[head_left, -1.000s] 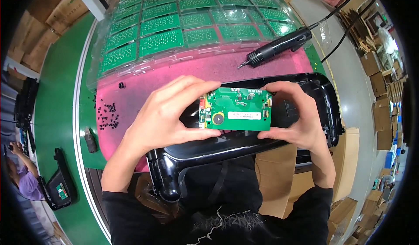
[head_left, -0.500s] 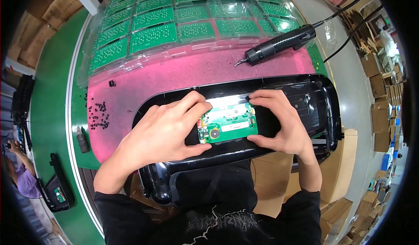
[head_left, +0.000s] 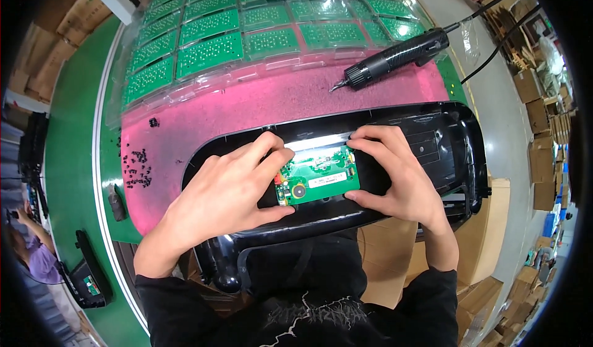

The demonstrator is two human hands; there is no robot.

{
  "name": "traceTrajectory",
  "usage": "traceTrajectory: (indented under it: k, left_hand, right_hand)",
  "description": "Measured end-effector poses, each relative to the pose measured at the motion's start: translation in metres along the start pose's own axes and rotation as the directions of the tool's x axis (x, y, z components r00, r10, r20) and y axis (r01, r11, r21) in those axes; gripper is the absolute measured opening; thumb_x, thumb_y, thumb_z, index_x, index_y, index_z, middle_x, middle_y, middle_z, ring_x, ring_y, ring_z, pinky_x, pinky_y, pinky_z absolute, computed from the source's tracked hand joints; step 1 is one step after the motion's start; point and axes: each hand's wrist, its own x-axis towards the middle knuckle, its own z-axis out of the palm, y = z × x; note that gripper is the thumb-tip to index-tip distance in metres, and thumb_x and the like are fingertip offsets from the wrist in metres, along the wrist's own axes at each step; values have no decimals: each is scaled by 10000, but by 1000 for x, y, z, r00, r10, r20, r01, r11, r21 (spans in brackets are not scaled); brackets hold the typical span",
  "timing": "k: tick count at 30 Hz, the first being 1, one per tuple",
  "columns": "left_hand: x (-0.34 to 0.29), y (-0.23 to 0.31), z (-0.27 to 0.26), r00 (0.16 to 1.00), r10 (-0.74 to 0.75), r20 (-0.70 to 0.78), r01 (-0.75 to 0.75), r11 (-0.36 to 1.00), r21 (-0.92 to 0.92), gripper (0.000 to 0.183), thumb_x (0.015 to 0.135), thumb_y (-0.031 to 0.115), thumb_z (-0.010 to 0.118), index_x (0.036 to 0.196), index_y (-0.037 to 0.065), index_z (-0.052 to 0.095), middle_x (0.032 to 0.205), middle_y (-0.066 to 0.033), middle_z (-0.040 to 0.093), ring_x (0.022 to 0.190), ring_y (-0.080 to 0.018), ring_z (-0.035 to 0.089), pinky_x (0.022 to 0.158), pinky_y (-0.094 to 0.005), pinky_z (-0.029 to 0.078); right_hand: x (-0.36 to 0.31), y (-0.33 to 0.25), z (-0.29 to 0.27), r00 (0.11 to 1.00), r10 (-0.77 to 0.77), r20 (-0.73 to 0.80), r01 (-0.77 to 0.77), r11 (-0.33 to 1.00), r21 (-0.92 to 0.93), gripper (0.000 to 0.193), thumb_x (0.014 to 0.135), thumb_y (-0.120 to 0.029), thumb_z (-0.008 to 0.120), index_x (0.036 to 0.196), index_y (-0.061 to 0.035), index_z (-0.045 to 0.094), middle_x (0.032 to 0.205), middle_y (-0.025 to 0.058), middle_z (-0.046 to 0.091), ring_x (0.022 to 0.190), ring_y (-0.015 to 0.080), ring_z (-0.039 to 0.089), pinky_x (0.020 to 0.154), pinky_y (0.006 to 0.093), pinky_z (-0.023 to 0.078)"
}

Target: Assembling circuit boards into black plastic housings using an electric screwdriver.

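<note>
A green circuit board [head_left: 319, 193] with a white label and a round buzzer-like part lies in the middle of a large black plastic housing [head_left: 284, 228], component side up. My left hand [head_left: 227, 185] holds the board's left end, fingertips at the upper corner and thumb at the lower one. At its right end, my right hand [head_left: 404, 180] pinches the board the same way, with thumb and fingers at the two corners. Whether the board is seated on the housing floor or slightly above it, I cannot tell.
Behind the housing, a black electric screwdriver [head_left: 395, 59] lies on a pink mat [head_left: 247, 103]. Small black screws [head_left: 137, 168] are scattered at left. A clear tray [head_left: 238, 78] holds several green boards. Cardboard [head_left: 494, 223] stands at right; another person's purple sleeve [head_left: 44, 263] shows far left.
The board and both hands have shifted very slightly left in the picture, along with a small move of the whole view. My grip on the board looks the same.
</note>
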Motion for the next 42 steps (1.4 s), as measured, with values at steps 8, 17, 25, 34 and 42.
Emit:
traceTrajectory:
  k: [8, 17, 25, 34, 42]
  left_hand:
    - [-1, -4, 1, 999, 32, -33, -32, 999, 3, 644, 665, 246, 847, 1200, 34, 558, 1119, -81, 536, 852, -283, 653, 648, -376, 532]
    - [-11, -4, 3, 998, 54, -34, -51, 996, 66, 613, 751, 275, 793, 1223, -6, 520, 1141, -93, 513, 1029, -256, 619, 654, -367, 569]
    - [-41, -12, -28, 975, 61, -214, -59, 998, 16, 540, 791, 199, 750, 1245, 12, 526, 1184, -123, 536, 1019, -313, 629, 750, -396, 567]
    - [-124, -91, -47, 813, -460, -357, 555, 797, 238, 500, 707, 105, 787, 1162, 42, 588, 1144, -123, 584, 1076, -333, 562, 887, -407, 486]
    - [-111, -101, -30, 787, -399, -470, 483, 873, 69, 152, 752, -25, 683, 893, -15, 626, 896, -183, 604, 871, -404, 600, 755, -469, 470]
  right_hand:
    - [3, -3, 0, 1000, -8, 15, 8, 1000, -25, 653, 674, -156, 843, 1239, -14, 548, 1260, 146, 527, 1144, 352, 506, 992, 420, 425]
    - [4, -16, 4, 997, 72, 0, -72, 996, -46, 650, 629, -98, 830, 1218, 9, 578, 1253, 157, 536, 1155, 350, 510, 1001, 420, 429]
    - [9, -22, -13, 981, 195, 6, -194, 976, 96, 821, 620, -52, 791, 1378, -41, 477, 1264, 130, 573, 1142, 262, 557, 983, 385, 431]
    - [30, 154, -127, 641, 687, -343, -283, 627, 726, 585, 929, -252, 654, 1416, -8, 439, 1287, 93, 584, 1115, 177, 566, 928, 271, 447]
    - [117, 76, -76, 613, 560, -558, 100, 645, 758, 450, 907, -190, 687, 1312, -81, 525, 1165, 31, 636, 1090, 172, 549, 873, 431, 478]
